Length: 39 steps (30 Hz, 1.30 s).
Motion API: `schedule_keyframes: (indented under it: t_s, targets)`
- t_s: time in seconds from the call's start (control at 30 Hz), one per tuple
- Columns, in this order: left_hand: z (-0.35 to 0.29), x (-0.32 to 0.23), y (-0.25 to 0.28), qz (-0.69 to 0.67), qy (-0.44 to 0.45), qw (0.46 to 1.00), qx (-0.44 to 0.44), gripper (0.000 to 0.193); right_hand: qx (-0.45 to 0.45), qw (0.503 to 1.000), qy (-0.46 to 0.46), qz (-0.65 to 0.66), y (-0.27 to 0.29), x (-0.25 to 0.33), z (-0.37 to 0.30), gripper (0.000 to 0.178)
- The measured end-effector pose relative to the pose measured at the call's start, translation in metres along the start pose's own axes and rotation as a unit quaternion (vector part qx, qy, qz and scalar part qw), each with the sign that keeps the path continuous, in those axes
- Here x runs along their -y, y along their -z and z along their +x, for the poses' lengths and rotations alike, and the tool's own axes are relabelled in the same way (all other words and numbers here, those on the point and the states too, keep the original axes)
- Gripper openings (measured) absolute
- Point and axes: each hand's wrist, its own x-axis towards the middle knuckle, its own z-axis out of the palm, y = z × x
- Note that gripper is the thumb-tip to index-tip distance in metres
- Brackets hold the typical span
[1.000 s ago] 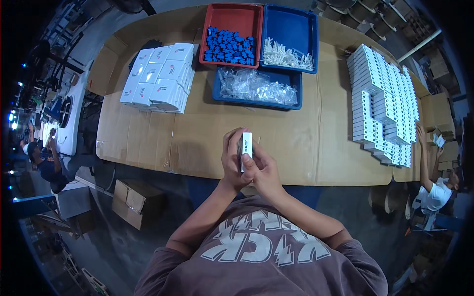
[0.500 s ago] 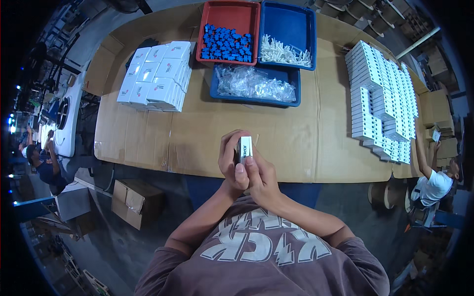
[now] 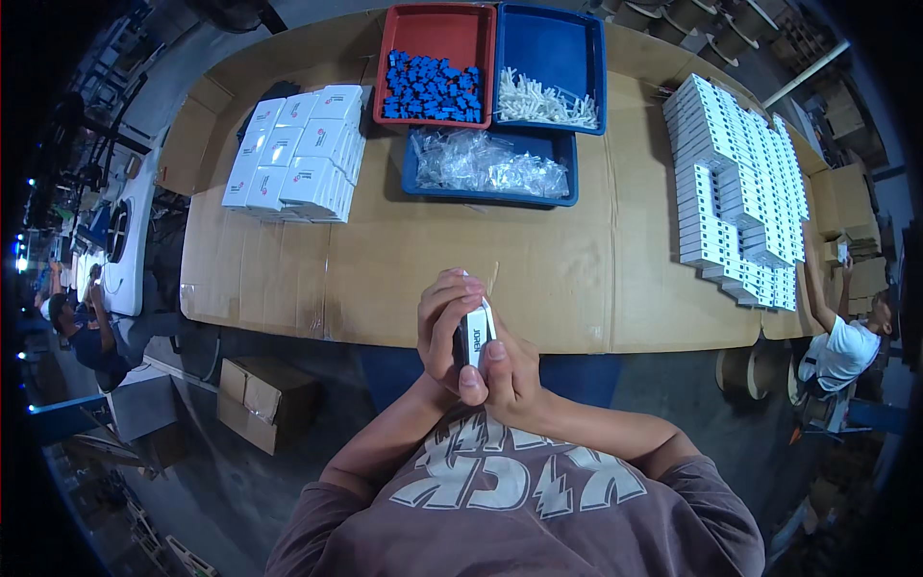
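Just in front of my chest, off the near table edge, I hold a small narrow white box [image 3: 476, 338] with dark lettering and a dark side face. My left hand [image 3: 443, 322] wraps its left side, fingertips over the far end and thumb at the near end. From the right, my right hand [image 3: 515, 378] grips the same box, its thumb pressed near the lower right edge. The fingers cover much of the box, so its far end is partly hidden.
White boxes [image 3: 306, 144] are stacked at left, and rows of narrow white boxes [image 3: 735, 197] at right. Between them stand a red tray [image 3: 435, 27] of blue pieces, a blue tray [image 3: 548, 43] of white pieces and a blue tray [image 3: 490, 195] of clear bags. Co-workers sit at both sides.
Both hands have come down toward my body with the box still between them. The box now leans a little, and the fingers of my left hand have shifted over its far end.
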Motion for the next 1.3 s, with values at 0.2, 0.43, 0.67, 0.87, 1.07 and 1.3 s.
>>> schedule_keyframes:
  t_s: [0.2,0.43,0.67,0.87,1.07,1.3]
  targets:
    - [0.000,-0.003,0.001,0.000,-0.010,1.000,-0.017,0.058,0.013,1.000,-0.006,0.002,-0.001,0.000,-0.002,0.058]
    - [-0.002,0.014,0.000,-0.035,0.129,0.990,0.047,0.102,0.033,0.996,-0.055,0.055,0.014,-0.018,0.024,0.067]
    - [-0.018,0.028,-0.002,-0.223,0.370,0.901,0.026,0.088,0.077,0.988,-0.110,-0.073,0.046,-0.011,0.042,0.063]
    - [-0.006,0.011,-0.004,-0.394,0.699,0.596,-0.007,0.068,0.110,0.939,0.147,-0.292,0.062,-0.031,0.047,0.080]
    - [-0.002,-0.004,-0.012,-0.393,0.697,0.600,-0.021,0.066,0.133,0.937,0.197,-0.257,0.059,-0.052,0.049,0.078]
    - [-0.015,-0.006,-0.014,-0.382,0.686,0.619,-0.024,0.064,0.094,0.926,0.279,-0.236,0.054,-0.070,0.040,0.079]
